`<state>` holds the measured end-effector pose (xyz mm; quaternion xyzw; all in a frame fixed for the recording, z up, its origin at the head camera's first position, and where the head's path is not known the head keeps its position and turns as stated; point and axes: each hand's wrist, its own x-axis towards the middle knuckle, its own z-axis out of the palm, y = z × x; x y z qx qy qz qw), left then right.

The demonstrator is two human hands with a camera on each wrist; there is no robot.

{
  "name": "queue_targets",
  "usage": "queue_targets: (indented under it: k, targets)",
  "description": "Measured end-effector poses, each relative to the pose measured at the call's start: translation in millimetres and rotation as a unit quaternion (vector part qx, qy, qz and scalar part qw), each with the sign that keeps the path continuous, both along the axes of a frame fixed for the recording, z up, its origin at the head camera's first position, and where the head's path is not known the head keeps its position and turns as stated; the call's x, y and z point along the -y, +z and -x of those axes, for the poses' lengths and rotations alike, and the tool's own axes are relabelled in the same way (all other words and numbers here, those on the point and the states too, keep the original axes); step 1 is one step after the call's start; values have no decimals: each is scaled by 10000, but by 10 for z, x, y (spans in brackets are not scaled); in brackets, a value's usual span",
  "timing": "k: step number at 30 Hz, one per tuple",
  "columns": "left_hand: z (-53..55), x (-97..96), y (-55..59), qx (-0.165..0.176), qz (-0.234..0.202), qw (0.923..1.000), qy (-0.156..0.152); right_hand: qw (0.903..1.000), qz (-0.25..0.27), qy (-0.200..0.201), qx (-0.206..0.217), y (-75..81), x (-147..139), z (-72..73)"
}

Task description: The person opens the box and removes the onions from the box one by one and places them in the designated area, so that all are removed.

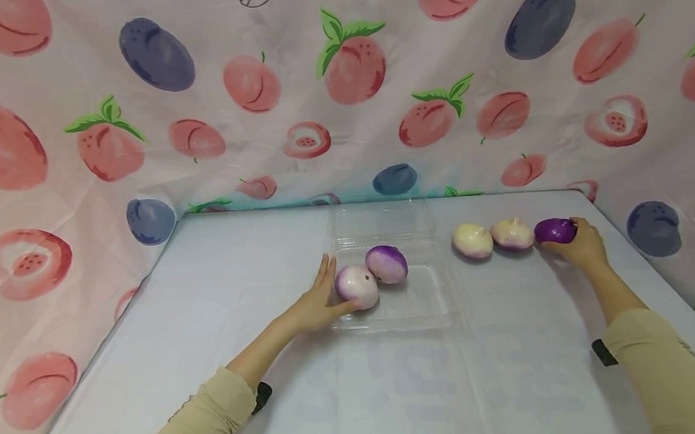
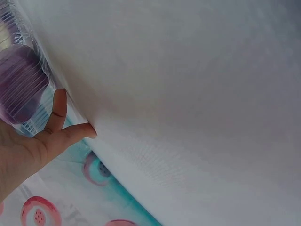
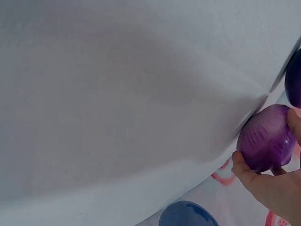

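Note:
My right hand (image 1: pixel 586 246) grips a deep purple onion (image 1: pixel 555 230) at the right end of a row; in the right wrist view, fingers and thumb curve around that purple onion (image 3: pixel 265 137). My left hand (image 1: pixel 316 305) is at the left side of a clear plastic container (image 1: pixel 427 313), its fingers fairly straight and spread. Its thumb lies at the front of a white-and-purple onion (image 1: pixel 356 288) in the container. Behind it, a second purple-topped onion (image 1: pixel 387 264) leans close. In the left wrist view, the left hand (image 2: pixel 28 150) is beside the container's ribbed wall.
Two pale yellowish onions, one on the left (image 1: pixel 472 241) and one in the middle (image 1: pixel 513 235), sit in the row on the white table (image 1: pixel 234 268). The container's clear lid (image 1: pixel 381 221) lies folded back. A fruit-patterned cloth (image 1: pixel 284 57) hangs behind and around the table.

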<state>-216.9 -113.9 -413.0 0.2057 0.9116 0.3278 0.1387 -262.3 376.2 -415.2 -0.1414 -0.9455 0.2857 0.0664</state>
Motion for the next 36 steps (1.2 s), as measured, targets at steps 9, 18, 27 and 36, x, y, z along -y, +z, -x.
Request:
queue_targets:
  k: [9,18,27,36]
  targets:
    - [-19,-3,35,27,-16,10000,40,9998,118,-89,93,-23,-5,16]
    - [-12,-4,24,45,-12,10000,26,9994,159,-112,295,-31,-2,24]
    - [-15,-7,23,58,-26,10000,49,9993,191,-88,301,-6,-8,10]
    - [-3,-11,-1,-1,16,10000,16,9994,98,-48,-323,80,12,-30]
